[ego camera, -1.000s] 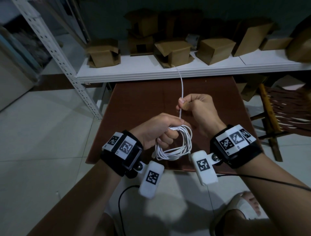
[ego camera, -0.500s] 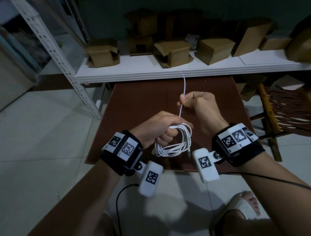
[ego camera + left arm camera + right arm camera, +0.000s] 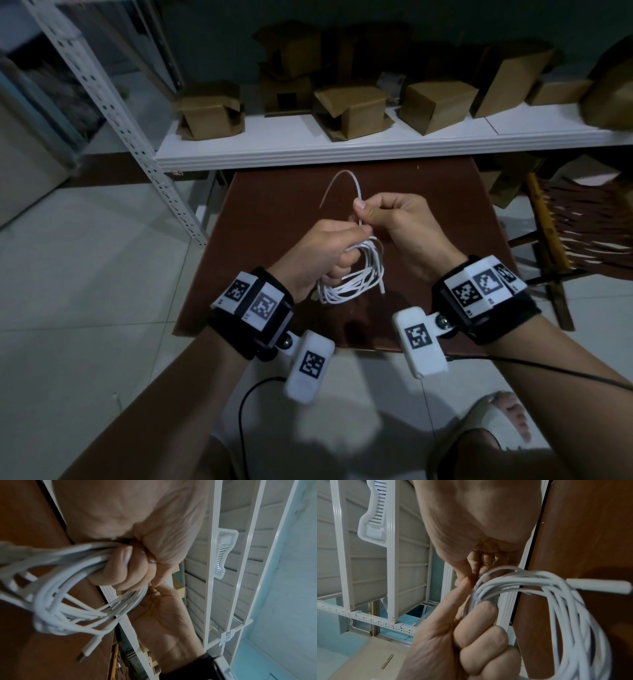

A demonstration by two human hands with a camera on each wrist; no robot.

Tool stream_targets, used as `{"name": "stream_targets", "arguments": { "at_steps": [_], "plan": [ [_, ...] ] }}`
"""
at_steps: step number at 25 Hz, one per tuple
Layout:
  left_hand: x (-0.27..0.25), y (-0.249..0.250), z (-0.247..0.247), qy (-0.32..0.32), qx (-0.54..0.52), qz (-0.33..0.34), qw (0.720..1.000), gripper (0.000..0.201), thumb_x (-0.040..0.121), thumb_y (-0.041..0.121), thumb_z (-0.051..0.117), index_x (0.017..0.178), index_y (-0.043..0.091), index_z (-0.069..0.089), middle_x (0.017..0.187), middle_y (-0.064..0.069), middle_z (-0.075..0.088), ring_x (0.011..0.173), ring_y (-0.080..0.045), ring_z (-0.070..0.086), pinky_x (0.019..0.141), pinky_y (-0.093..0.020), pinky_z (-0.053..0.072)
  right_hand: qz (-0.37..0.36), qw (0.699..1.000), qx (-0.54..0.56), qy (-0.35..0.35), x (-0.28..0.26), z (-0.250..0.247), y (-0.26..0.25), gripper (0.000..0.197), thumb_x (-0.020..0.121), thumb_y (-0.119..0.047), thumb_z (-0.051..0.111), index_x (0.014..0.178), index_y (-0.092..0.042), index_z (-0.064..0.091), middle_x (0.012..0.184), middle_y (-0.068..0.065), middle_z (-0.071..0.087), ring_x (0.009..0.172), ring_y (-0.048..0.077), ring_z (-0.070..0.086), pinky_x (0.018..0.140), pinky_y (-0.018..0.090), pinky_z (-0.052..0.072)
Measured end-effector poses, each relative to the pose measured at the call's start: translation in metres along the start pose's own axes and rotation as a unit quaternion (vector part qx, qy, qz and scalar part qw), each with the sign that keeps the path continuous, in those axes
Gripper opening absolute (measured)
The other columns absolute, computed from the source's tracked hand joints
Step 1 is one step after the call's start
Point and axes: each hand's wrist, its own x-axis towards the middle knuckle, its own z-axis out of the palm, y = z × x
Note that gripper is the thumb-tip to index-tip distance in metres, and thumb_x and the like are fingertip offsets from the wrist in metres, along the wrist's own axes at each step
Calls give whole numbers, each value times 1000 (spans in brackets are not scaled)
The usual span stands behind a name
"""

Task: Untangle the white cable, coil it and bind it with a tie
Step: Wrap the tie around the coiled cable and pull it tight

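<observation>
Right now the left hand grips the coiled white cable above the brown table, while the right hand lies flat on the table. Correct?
Not quite. The right hand is raised, pinching the thin white strand just above the coiled white cable, which the left hand grips above the brown table. The head view shows it.

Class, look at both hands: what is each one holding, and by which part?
The left hand grips the coiled white cable at the top of its loops. The right hand pinches a thin white strand just above the coil, its loose end arching upward.
</observation>
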Motion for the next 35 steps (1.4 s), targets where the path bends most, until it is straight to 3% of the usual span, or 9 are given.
{"name": "stream_targets", "arguments": {
  "at_steps": [5,8,11,16,20,22,25,31,35],
  "plan": [
    [7,0,-2,60,-14,34,998,15,107,22,57,104,16,44,52,6,33,38,-4,24,36,-17,21,-13,999,30,34,1,2,-4,22,95,-11,74,94,11,69,72,13,67,61,15,62,60,23,54],
    [8,-2,-10,93,42,77,992,15,101,17,67,102,4,59,55,-1,52,42,-10,41,41,-21,35,-12,999,14,48,1,1,-4,21,90,-10,78,89,9,70,67,11,68,57,15,63,58,23,54],
    [8,-6,-15,125,74,122,982,16,95,13,74,98,-2,74,72,-6,73,57,-13,61,55,-20,49,3,998,12,58,1,-1,-4,15,88,-7,80,87,4,69,65,11,70,51,14,65,54,22,56],
    [9,-12,-20,169,143,182,958,5,86,19,83,89,14,83,96,-7,78,93,-13,75,91,-32,58,10,997,37,62,-3,3,-4,14,88,-1,78,85,1,65,67,15,67,50,13,63,51,22,54],
    [9,-12,-13,133,45,175,975,15,89,4,79,90,-11,74,91,-22,79,81,-19,75,75,-27,59,21,997,45,62,-3,6,-4,12,89,1,76,84,3,65,67,15,65,49,15,59,49,24,52],
    [8,-14,-9,134,36,169,976,15,87,1,80,88,-12,73,90,-19,80,78,-14,74,72,-22,57,26,997,47,56,-3,6,-3,12,87,2,78,83,4,66,68,17,65,52,18,60,52,25,53],
    [7,-15,-11,121,16,147,982,12,86,-3,79,87,-13,73,94,-17,81,87,-16,77,80,-23,59,39,997,44,49,-4,6,-4,14,80,2,83,88,5,71,75,23,66,59,22,63,56,28,55],
    [3,-8,-13,102,13,110,989,17,88,-4,75,99,-17,74,96,-18,80,84,-13,77,76,-19,58,82,995,49,36,-3,7,-5,14,86,-2,81,86,-1,66,68,15,63,47,14,56,46,21,50],
    [3,-5,-14,113,23,94,989,17,87,1,79,96,-13,76,95,-23,79,85,-21,76,83,-28,61,68,997,19,31,-2,7,-3,17,90,-8,79,94,3,67,63,13,60,45,13,53,46,21,46]
  ]
}}
